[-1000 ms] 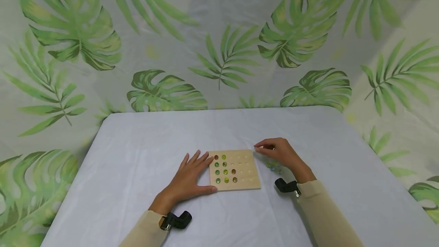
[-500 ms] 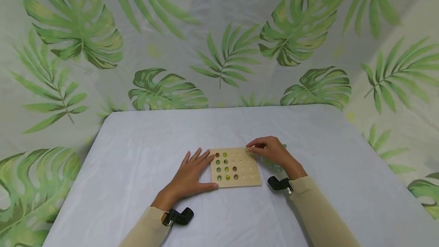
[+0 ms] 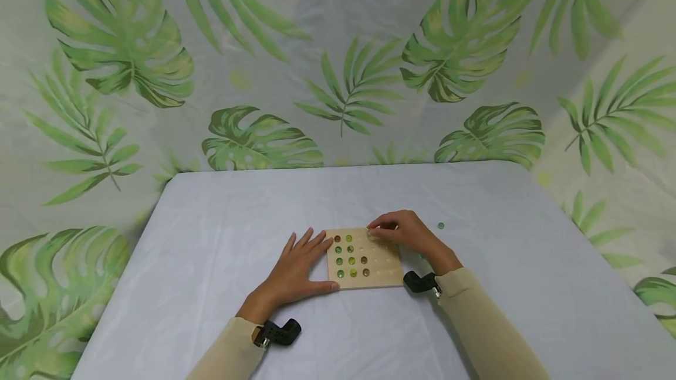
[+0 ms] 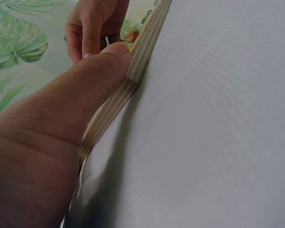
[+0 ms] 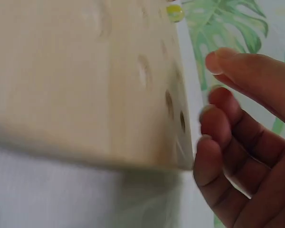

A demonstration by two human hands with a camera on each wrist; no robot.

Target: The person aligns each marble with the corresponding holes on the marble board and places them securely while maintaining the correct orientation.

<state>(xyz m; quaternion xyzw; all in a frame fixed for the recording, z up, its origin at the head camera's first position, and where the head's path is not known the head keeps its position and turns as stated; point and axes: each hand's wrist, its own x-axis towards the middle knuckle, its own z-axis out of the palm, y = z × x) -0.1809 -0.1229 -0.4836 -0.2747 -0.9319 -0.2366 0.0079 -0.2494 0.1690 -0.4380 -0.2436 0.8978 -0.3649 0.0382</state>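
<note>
A light wooden board (image 3: 382,271) with rows of round hollows lies on the table. Glass marbles fill its two left columns, among them a yellow-green marble (image 3: 351,261); two brown ones, including a brown marble (image 3: 366,272), sit in the third. My left hand (image 3: 293,271) rests spread along the board's left side, thumb on the near corner. In the left wrist view that thumb (image 4: 85,78) touches the board's edge. Over the far rim, my right hand (image 3: 414,236) pinches what seems a small clear marble, mostly hidden by thumb and index. Its other fingers (image 5: 216,126) curl loosely.
A single green marble (image 3: 440,225) lies on the white-covered table (image 3: 232,216) beyond the right hand. More loose marbles beside the board are mostly hidden by the right forearm. A leaf-patterned cloth (image 3: 264,75) hangs behind the table.
The right hand has moved left from beside the loose marbles to over the board's far edge, uncovering the lone green marble. The left hand stays on the board; the view has shifted slightly.
</note>
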